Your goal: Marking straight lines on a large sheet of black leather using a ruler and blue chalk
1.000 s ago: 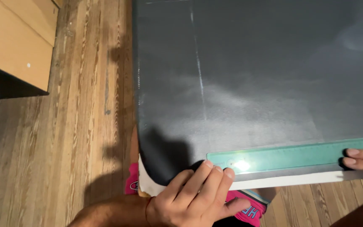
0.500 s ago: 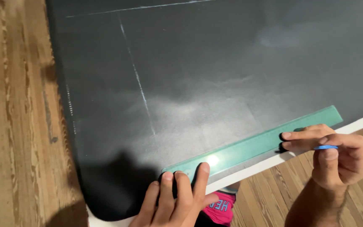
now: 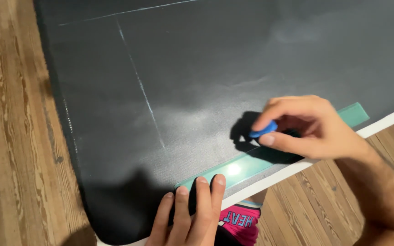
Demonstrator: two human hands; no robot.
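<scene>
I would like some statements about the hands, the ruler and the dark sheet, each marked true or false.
1. The left hand presses its fingers on the green ruler. True.
2. The right hand is empty. False: it pinches a small blue piece.
3. The ruler lies along the near edge of the dark sheet. True.
4. The dark sheet has no marks. False: pale lines cross it.
5. The floor is tiled. False: it is wooden planks.
</scene>
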